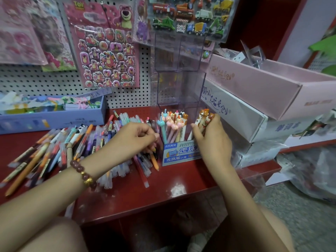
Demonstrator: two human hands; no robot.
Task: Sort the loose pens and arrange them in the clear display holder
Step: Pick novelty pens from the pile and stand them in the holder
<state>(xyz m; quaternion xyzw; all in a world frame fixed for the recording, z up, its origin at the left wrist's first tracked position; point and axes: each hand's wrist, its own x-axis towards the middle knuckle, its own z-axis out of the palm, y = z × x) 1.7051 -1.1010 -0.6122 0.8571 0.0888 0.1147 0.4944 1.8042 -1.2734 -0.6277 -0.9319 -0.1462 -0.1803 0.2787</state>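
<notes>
The right hand (212,140) grips a bundle of brown animal-topped pens (205,115), tops upward, at the front right compartment of the clear display holder (181,88). The left hand (134,139) has its fingers curled at the near edge of the loose pens (72,148); whether it pinches one cannot be determined. The front left compartment already contains the pink and blue topped pens (172,124), standing upright. The loose pens lie spread over the red surface (163,188), left of the holder. Step in hand, as judged: loading one sorted group. Next move: lower the bundle, tips first, into the right compartment, release, then select matching pens from the pile.
</notes>
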